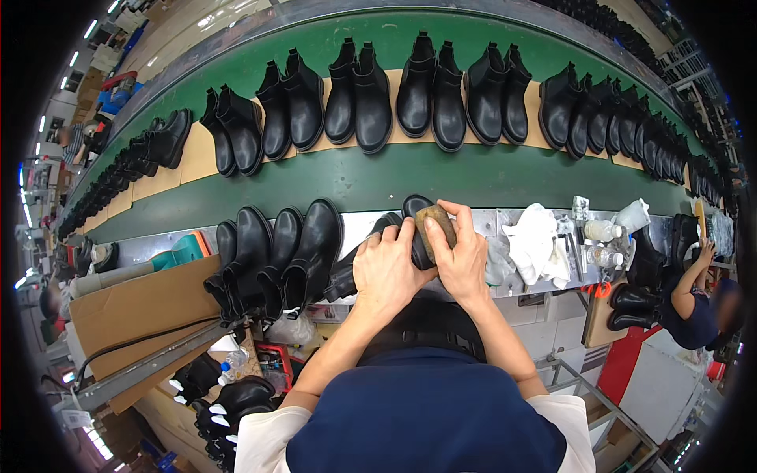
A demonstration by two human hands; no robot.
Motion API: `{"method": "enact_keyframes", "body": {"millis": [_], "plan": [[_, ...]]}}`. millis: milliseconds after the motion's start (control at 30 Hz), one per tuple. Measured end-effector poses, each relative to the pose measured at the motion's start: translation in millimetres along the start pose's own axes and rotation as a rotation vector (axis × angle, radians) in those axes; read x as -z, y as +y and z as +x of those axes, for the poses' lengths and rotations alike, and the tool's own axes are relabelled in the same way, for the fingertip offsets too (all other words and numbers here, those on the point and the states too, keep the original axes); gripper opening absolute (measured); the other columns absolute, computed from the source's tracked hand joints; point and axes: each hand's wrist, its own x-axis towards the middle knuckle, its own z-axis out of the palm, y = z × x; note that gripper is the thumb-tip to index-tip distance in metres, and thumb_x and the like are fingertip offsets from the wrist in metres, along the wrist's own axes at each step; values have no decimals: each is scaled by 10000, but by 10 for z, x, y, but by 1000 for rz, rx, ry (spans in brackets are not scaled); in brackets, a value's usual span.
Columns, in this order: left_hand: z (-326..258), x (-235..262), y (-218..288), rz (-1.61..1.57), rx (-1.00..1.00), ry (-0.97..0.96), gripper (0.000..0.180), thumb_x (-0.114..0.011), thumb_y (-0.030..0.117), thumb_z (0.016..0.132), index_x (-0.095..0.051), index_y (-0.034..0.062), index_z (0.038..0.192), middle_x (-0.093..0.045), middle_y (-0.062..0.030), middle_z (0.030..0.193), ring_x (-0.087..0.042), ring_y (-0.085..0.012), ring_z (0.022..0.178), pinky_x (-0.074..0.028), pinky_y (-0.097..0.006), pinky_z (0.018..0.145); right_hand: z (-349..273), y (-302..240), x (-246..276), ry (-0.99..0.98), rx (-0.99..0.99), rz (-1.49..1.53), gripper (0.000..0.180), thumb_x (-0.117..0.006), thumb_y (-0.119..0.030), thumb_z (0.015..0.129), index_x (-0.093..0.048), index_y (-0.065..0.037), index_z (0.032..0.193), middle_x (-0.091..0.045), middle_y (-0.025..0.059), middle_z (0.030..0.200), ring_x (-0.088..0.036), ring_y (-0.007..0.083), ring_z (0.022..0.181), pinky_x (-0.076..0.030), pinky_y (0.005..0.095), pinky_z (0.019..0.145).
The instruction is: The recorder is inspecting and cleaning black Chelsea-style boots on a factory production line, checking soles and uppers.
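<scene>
Held over the metal ledge at the middle is a black ankle boot (415, 205), its toe pointing away from me. My left hand (388, 270) grips it from the left, fingers curled round its side. In my right hand (462, 258) is a worn brownish block (435, 224), pressed against the boot's upper right side. I cannot tell whether the block is a sponge or an abrasive. Another black boot (342, 281) lies partly hidden behind my left hand. My hands cover much of the held boot.
Black boots (322, 236) stand left on the ledge. Beyond, a row of boots (371, 102) rests on brown paper along the green belt (378, 177). Right are white cloths (532, 240) and plastic bottles (603, 230). A cardboard sheet (150, 315) leans left; a co-worker (694, 303) is far right.
</scene>
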Motion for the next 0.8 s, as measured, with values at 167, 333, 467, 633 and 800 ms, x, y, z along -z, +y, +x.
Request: {"method": "enact_keyframes", "body": {"millis": [167, 333, 467, 633, 800], "plan": [[-1, 27, -40, -48, 67, -31, 688, -780, 358, 574, -530, 46, 1134, -629, -135, 880, -650, -305, 771, -524, -389, 679, -446, 95, 22, 27, 19, 79, 341, -605, -148, 865, -507, 24, 1143, -664, 177, 927, -662, 248, 887, -510, 332, 758], [31, 53, -14, -54, 43, 7, 691, -787, 373, 571, -533, 40, 1121, -626, -142, 858, -654, -295, 731, -533, -371, 634, 137, -163, 18, -20, -82, 77, 315, -608, -134, 856, -515, 7, 1121, -654, 187, 844, -670, 323, 761, -527, 340, 665], [32, 25, -22, -37, 62, -2, 667, -780, 368, 583, -534, 37, 1108, -625, -151, 847, -653, -301, 734, -533, -381, 641, -240, 77, -20, 100, 135, -9, 329, -621, -141, 851, -521, 18, 1122, -662, 177, 853, -678, 293, 761, -531, 337, 663], [39, 56, 36, -33, 41, 0, 696, -785, 409, 579, -528, 36, 1109, -622, -143, 845, -651, -295, 734, -526, -383, 650, 43, -55, 2, 114, 51, 50, 327, -614, -172, 861, -518, -6, 1127, -662, 193, 884, -675, 310, 798, -523, 348, 660], [-1, 24, -10, -18, 13, -15, 707, -814, 406, 551, -531, 66, 1103, -621, -120, 877, -647, -291, 777, -526, -381, 655, 334, 249, 63, 230, -9, 18, 315, -586, -223, 881, -520, -54, 1138, -664, 186, 844, -668, 323, 765, -509, 379, 640]]}}
